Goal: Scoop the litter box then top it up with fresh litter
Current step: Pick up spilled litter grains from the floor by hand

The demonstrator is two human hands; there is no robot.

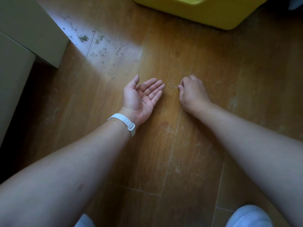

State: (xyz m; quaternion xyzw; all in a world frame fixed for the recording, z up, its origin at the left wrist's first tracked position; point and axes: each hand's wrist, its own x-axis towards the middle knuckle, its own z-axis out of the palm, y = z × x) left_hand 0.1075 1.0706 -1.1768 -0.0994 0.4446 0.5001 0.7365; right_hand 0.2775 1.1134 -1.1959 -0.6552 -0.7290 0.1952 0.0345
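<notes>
The yellow litter box [196, 12] stands on the wooden floor at the top edge, only its near corner in view. A few loose litter grains [173, 86] lie on the floor between my hands. My left hand [141, 97] rests palm up on the floor with straight fingers, and a couple of grains lie in the palm. It wears a white wristband [124, 122]. My right hand [191, 92] is knuckles up with curled fingers. Its thumb and forefinger pinch together at the floor right beside the grains, on something too small to make out.
A pale cabinet or box [31, 30] fills the upper left, with a dark gap below it. Dirt specks and scuffs [83, 38] mark the floor beside it. My two light shoes [249, 217] show at the bottom edge.
</notes>
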